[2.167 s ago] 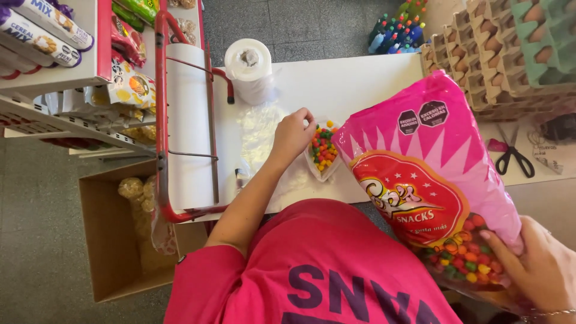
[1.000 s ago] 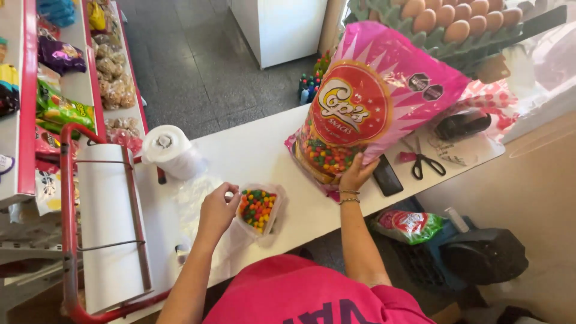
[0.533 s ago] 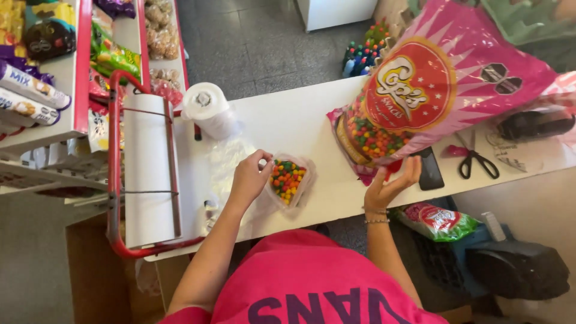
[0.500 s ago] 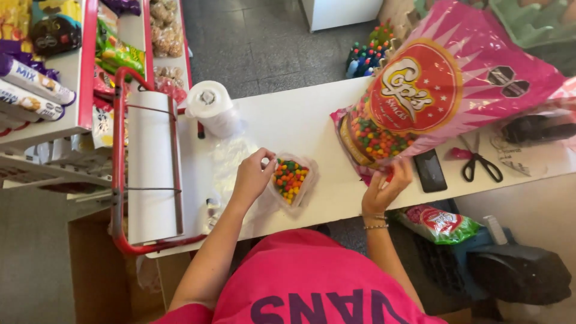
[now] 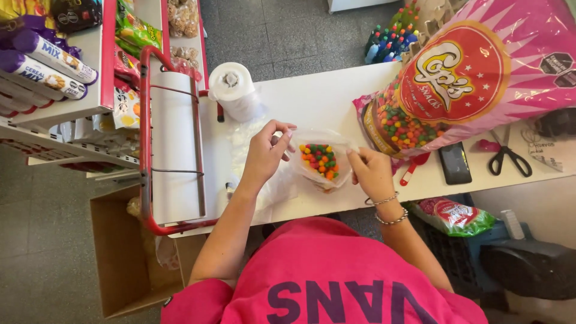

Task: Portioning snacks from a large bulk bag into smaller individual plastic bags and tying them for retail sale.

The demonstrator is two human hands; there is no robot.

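Holding: both hands grip one small clear bag [image 5: 321,161] of coloured sweets, which sits on the white counter [image 5: 324,99] near its front edge, about midway along.
Left hand: the left hand [image 5: 264,153] has thumb and fingers pinched together on the bag's left rim, wrist raised off the counter.
Right hand: the right hand [image 5: 372,173] is closed on the bag's right rim — two bracelets show at the wrist.
Bag state: mouth held open between the two hands, sweets pooled low inside; it looks only partly filled.
Supply: a large pink snack bag [image 5: 474,84] lies on its side toward the counter's right end, its clear window full of the same sweets, its low end just beside the right hand.
Nearby: a red scoop [image 5: 414,168] pokes out beneath the pink bag; a dark phone [image 5: 454,162] and scissors [image 5: 509,156] lie near the right front edge; a roll of thin plastic bags [image 5: 233,87] stands toward the back left, beside a red-framed paper dispenser [image 5: 171,144].
Step in hand: I judge this as settling or closing the small portion — filling looks paused, since neither hand holds the scoop.
Next move calls for: gathering the rim evenly with both hands and keeping the bag upright so nothing spills over the front edge.
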